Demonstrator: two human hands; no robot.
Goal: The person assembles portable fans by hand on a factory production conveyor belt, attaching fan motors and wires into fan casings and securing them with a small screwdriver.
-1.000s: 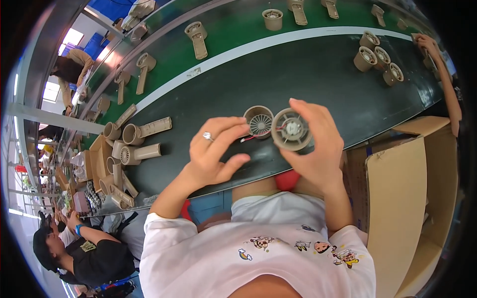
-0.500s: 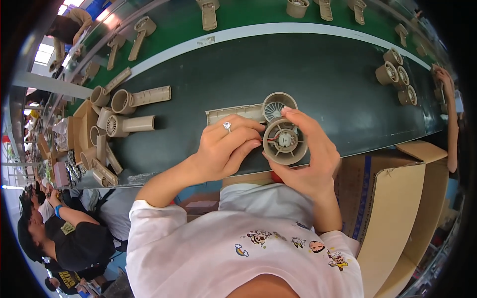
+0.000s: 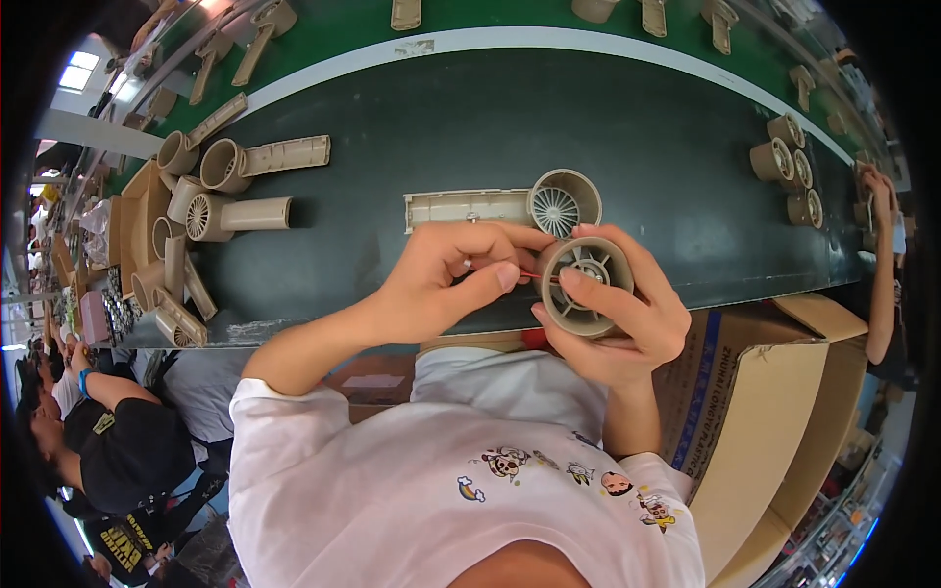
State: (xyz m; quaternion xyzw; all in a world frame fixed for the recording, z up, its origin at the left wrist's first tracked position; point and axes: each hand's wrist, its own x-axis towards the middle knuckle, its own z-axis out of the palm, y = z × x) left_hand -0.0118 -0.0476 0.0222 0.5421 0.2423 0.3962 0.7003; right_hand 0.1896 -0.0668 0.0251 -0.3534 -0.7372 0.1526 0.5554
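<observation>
My right hand (image 3: 649,318) is wrapped round a beige cylindrical fan housing (image 3: 600,246), open end toward me, with spokes and a round hub inside. One finger of this hand reaches over the rim to the hub. My left hand (image 3: 436,279), with a ring on it, pinches a thin red wire (image 3: 530,275) that runs to the housing's left side. Just beyond the hands, a beige handle shell (image 3: 470,204) lies on the dark table, joined to a round cup (image 3: 578,196) with a grille in its bottom. The left fingertips partly hide the wire's end.
Several beige handled shells (image 3: 260,214) lie at the left, by a cardboard tray (image 3: 140,225). Several round fan housings (image 3: 772,160) stand at the right. An open carton (image 3: 760,421) is at my right side. Beyond the white edge, a green belt (image 3: 529,14) carries more parts. Another person's arm (image 3: 885,265) shows far right.
The fan housing has shifted slightly right. A right-hand finger has come over its rim to the hub. The red wire now shows stretched between the left fingers and the housing. The view has shifted a little.
</observation>
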